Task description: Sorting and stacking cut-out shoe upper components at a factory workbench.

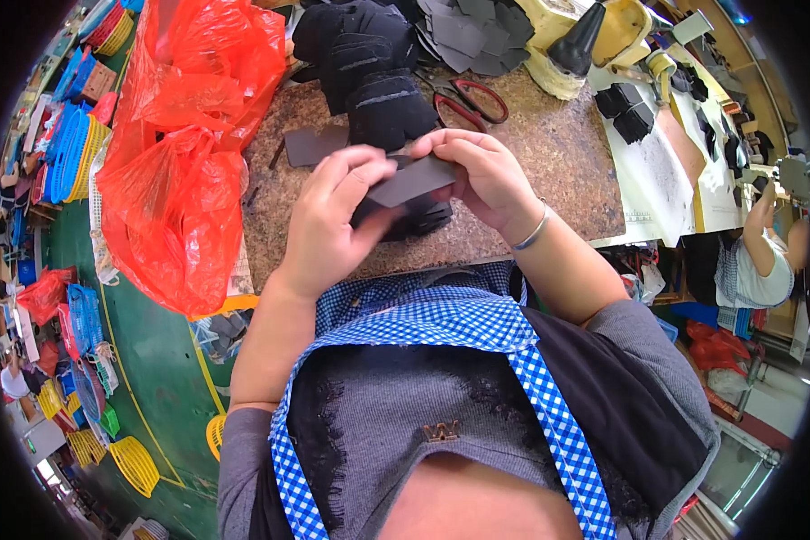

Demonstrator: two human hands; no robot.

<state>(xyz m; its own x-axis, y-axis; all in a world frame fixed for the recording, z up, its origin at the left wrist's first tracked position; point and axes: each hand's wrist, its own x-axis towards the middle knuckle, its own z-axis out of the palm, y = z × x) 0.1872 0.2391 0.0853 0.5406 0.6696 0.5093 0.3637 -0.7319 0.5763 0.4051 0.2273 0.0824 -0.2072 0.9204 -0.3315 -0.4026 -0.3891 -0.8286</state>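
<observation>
Both my hands hold a flat dark grey piece (411, 183) of thin sheet material above the worktable. My left hand (340, 211) has its fingers bent at the piece's left end, slightly blurred. The thumb and fingers of my right hand (479, 169) pinch its right end. Under the piece lies a small pile of black cut pieces (420, 221), partly hidden by my hands. Just beyond my hands is a stack of black fabric pieces (389, 112). Another flat dark grey piece (315, 146) rests on the table to the left.
Red-handled scissors (463, 103) lie beyond my right hand. A large red plastic bag (184, 171) covers the table's left side. Dark cut pieces (477, 34) and a black cone (578, 40) stand at the back. Black pieces (625, 112) sit right, near another person (756, 261).
</observation>
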